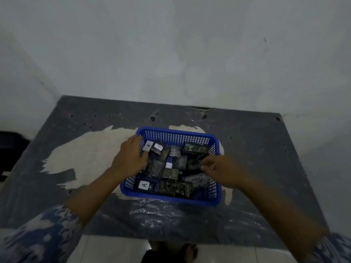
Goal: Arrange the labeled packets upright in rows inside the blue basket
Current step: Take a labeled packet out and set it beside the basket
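Note:
A blue mesh basket [176, 134] sits in the middle of the dark table. Several clear packets of dark contents lie jumbled and mostly flat inside it. One packet with a white "A" label [143, 185] lies at the near left corner, and two more labelled packets [153, 146] lean at the far left. My left hand [131, 154] reaches over the basket's left wall, fingers curled on packets there. My right hand [222, 168] is over the right side, its fingertips pinching the edge of a dark packet [193, 163].
The table [266, 149] has a worn dark top with a pale bare patch [91, 152] left of the basket. A white wall stands close behind. The table's near edge and a tiled floor [114, 251] show below. A dark object [11, 149] sits at far left.

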Demonstrator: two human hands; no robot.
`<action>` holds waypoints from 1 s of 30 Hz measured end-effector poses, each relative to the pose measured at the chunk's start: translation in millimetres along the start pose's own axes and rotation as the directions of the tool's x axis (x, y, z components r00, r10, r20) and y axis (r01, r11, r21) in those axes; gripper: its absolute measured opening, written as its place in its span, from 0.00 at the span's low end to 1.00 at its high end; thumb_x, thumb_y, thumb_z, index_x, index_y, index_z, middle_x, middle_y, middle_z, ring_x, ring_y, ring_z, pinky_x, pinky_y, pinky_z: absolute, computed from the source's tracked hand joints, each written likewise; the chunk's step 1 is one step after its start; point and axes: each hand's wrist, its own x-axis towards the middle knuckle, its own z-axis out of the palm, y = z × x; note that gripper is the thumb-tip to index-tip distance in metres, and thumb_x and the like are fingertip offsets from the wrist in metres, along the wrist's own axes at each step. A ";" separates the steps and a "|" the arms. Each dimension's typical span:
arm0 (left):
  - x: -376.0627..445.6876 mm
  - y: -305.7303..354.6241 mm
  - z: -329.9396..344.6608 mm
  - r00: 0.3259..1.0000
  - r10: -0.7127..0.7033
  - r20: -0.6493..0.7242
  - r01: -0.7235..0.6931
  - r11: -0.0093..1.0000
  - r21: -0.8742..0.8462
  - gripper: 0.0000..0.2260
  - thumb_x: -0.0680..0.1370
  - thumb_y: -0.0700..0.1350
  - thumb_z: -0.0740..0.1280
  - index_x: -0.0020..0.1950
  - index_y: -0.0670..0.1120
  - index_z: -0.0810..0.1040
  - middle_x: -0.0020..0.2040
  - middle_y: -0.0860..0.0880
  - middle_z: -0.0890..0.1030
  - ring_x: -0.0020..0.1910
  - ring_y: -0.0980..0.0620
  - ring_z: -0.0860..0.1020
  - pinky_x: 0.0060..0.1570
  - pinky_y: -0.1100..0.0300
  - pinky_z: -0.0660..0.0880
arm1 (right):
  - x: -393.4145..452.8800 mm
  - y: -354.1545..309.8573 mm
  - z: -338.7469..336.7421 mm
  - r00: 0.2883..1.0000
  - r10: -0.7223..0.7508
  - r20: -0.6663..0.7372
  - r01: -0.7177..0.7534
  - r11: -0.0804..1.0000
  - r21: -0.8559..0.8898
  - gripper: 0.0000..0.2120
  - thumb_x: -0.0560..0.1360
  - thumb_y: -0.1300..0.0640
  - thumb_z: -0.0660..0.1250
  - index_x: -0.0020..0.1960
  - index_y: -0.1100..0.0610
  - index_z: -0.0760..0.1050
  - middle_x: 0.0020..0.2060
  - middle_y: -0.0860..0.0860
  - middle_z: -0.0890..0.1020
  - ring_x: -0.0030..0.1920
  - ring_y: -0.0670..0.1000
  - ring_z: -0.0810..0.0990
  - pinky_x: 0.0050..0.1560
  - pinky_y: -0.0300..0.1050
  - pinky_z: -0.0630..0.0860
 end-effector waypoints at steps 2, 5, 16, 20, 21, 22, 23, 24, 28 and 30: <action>5.9 -11.1 6.2 0.998 -0.010 -0.059 0.010 1.000 0.000 0.21 0.78 0.45 0.64 0.71 0.43 0.67 0.68 0.40 0.70 0.66 0.36 0.69 0.63 0.40 0.70 | 10.1 0.6 10.7 0.998 0.048 0.041 -0.047 0.999 -0.026 0.11 0.80 0.48 0.63 0.60 0.49 0.78 0.55 0.48 0.83 0.45 0.43 0.78 0.45 0.34 0.72; 9.0 -25.0 19.8 0.998 -0.012 -0.059 0.013 1.000 0.010 0.23 0.78 0.44 0.63 0.72 0.42 0.65 0.68 0.40 0.70 0.65 0.37 0.69 0.63 0.41 0.69 | 16.7 -1.6 29.4 0.988 0.110 0.112 -0.103 0.992 -0.067 0.14 0.81 0.49 0.63 0.63 0.52 0.77 0.58 0.50 0.82 0.51 0.48 0.79 0.51 0.40 0.74; 4.2 -53.5 52.8 0.980 0.033 -0.197 -0.043 0.998 -0.049 0.28 0.79 0.40 0.63 0.78 0.43 0.58 0.78 0.44 0.60 0.38 0.44 0.78 0.31 0.54 0.75 | 12.3 -23.3 86.7 0.921 0.258 0.292 -0.299 0.949 0.103 0.33 0.76 0.34 0.62 0.74 0.52 0.66 0.69 0.52 0.73 0.66 0.53 0.73 0.60 0.39 0.68; 5.7 -52.9 53.9 0.980 0.007 -0.198 -0.018 0.998 -0.054 0.28 0.80 0.39 0.61 0.78 0.42 0.57 0.77 0.42 0.62 0.40 0.42 0.79 0.33 0.56 0.73 | 9.2 -27.4 94.2 0.915 0.291 0.280 -0.345 0.924 0.167 0.32 0.76 0.36 0.64 0.73 0.52 0.66 0.68 0.52 0.73 0.62 0.51 0.74 0.55 0.38 0.68; 5.4 -53.1 53.9 0.980 0.010 -0.200 -0.021 0.998 -0.053 0.27 0.80 0.39 0.61 0.78 0.42 0.57 0.77 0.42 0.62 0.41 0.42 0.79 0.34 0.57 0.72 | 8.1 -28.5 93.7 0.918 0.297 0.261 -0.351 0.917 0.189 0.29 0.75 0.37 0.65 0.70 0.51 0.69 0.64 0.51 0.76 0.57 0.49 0.75 0.51 0.38 0.70; 5.0 -53.2 53.7 0.979 0.012 -0.202 -0.023 0.998 -0.050 0.27 0.80 0.38 0.61 0.78 0.41 0.58 0.77 0.42 0.62 0.43 0.42 0.79 0.35 0.58 0.72 | 6.6 -29.4 91.7 0.922 0.302 0.242 -0.355 0.910 0.216 0.25 0.75 0.37 0.66 0.66 0.50 0.71 0.59 0.49 0.77 0.52 0.46 0.76 0.47 0.36 0.70; 4.4 -52.8 53.5 0.979 0.013 -0.205 -0.024 0.998 -0.050 0.27 0.80 0.38 0.61 0.78 0.41 0.58 0.77 0.42 0.63 0.45 0.42 0.79 0.36 0.58 0.72 | 4.7 -29.9 89.1 0.924 0.307 0.226 -0.360 0.897 0.255 0.20 0.74 0.37 0.67 0.61 0.47 0.72 0.55 0.46 0.78 0.48 0.42 0.76 0.43 0.33 0.70; 4.1 -51.9 52.8 0.978 0.015 -0.206 -0.027 0.998 -0.055 0.27 0.80 0.38 0.60 0.78 0.42 0.58 0.77 0.42 0.63 0.46 0.42 0.79 0.37 0.58 0.72 | 2.3 -30.0 85.4 0.925 0.311 0.217 -0.366 0.882 0.297 0.16 0.74 0.38 0.68 0.56 0.45 0.73 0.52 0.44 0.78 0.46 0.39 0.75 0.39 0.29 0.68; 5.8 -51.1 51.9 0.979 0.012 -0.204 -0.028 0.997 -0.072 0.26 0.79 0.45 0.57 0.77 0.45 0.58 0.76 0.45 0.63 0.49 0.42 0.79 0.40 0.57 0.74 | -9.9 -26.3 65.5 0.918 0.342 0.202 -0.396 0.828 0.398 0.14 0.71 0.39 0.70 0.54 0.40 0.73 0.50 0.38 0.78 0.47 0.37 0.77 0.39 0.28 0.69; 6.2 -50.7 52.1 0.980 -0.013 -0.198 -0.006 0.996 -0.093 0.26 0.79 0.46 0.57 0.77 0.47 0.58 0.76 0.46 0.63 0.51 0.43 0.79 0.42 0.56 0.74 | -16.6 -20.4 54.6 0.904 0.364 0.223 -0.426 0.746 0.511 0.12 0.72 0.42 0.70 0.55 0.39 0.73 0.52 0.42 0.80 0.46 0.41 0.81 0.40 0.33 0.75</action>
